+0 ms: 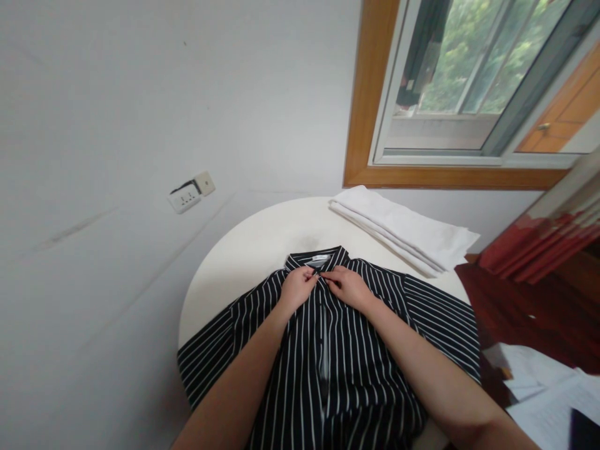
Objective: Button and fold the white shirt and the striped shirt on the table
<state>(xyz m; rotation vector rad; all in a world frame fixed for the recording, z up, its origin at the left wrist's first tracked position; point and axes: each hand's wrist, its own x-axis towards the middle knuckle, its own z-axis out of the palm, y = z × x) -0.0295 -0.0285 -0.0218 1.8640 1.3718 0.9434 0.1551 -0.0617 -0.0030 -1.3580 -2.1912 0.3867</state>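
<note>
A black shirt with thin white stripes [356, 375] lies front up on a round white table [253, 244], its collar toward the wall. My left hand [296, 289] and my right hand [347, 287] meet just below the collar. Both pinch the front edges of the shirt where a small button sits, fingers closed on the cloth. My forearms lie over the shirt's body and hide part of its front opening.
A stack of folded white cloth [403, 228] rests on the table's far right. A wall socket [190, 192] sits on the white wall at left. A wood-framed window [469, 94] is behind. Dark red fabric [525, 306] and white papers [544, 394] lie at right.
</note>
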